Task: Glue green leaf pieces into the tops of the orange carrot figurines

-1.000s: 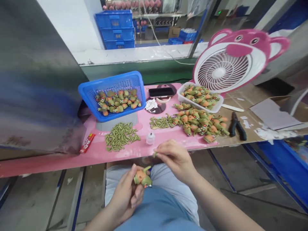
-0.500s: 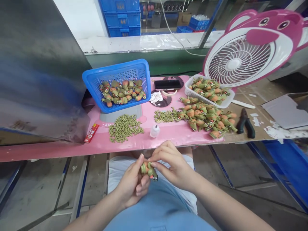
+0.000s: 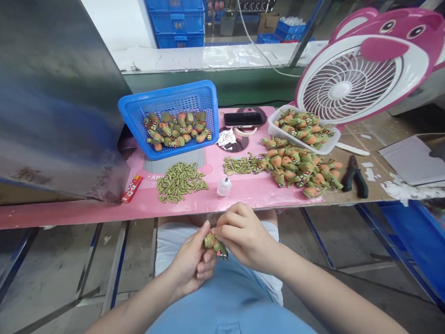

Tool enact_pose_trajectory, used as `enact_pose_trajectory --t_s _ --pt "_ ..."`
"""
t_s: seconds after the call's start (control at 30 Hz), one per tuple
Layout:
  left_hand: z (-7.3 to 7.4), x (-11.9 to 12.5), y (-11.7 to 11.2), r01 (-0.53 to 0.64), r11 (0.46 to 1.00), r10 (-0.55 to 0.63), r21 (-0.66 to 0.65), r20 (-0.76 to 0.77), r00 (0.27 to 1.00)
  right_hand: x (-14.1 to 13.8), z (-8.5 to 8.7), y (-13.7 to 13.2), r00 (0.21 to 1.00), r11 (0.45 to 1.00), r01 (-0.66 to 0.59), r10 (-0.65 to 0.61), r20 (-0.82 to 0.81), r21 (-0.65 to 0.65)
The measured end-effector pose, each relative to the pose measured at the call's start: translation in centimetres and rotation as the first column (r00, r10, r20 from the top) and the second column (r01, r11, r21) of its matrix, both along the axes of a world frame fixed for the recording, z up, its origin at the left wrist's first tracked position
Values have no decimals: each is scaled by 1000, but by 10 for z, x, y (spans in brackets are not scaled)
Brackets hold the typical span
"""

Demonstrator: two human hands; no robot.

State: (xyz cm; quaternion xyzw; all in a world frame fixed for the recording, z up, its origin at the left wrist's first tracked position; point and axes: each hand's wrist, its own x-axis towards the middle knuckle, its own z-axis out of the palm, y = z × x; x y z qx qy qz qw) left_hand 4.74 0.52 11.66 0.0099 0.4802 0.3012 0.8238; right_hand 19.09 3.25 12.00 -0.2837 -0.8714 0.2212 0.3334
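Note:
Low over my lap, just in front of the table edge, is a small green and orange toy figurine [image 3: 216, 245] with a dark, toothed end pointing down and right. My left hand [image 3: 193, 260] is closed around its left side, thumb on top. The fingers of my right hand [image 3: 241, 234] are pinched together against its upper right side, covering part of it. Whether a small piece sits between those fingertips is hidden. Beyond my hands stands a small white bottle [image 3: 224, 187] with a thin dark tip. Small curved green pieces [image 3: 181, 182] lie heaped to its left.
A blue basket [image 3: 134, 109] of green and orange parts stands back left. More figurines [image 3: 295, 164] pile up at right, below a white basket [image 3: 330, 146]. Black-handled pliers [image 3: 354, 178], a phone [image 3: 243, 119], a pink bear-shaped fan [image 3: 347, 88] and a red packet [image 3: 132, 189] lie around.
My right fingers have closed in tighter over the figurine, covering more of it. My left hand keeps its hold. The view has shifted slightly.

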Motion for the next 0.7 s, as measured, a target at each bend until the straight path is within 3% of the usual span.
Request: enact_pose_trajectory --t_s 0.4,0.6,0.7 --pt "1 1 1 -15 999 16 29 -26 1000 -2 -2 1 998 998 39 -41 38 55" --pt "2 -5 2 -63 987 74 150 -75 994 4 2 3 995 994 47 -56 -87 -98" --pt "1 -8 2 -83 982 88 172 -20 996 6 0 1 982 982 116 -136 -132 -150"
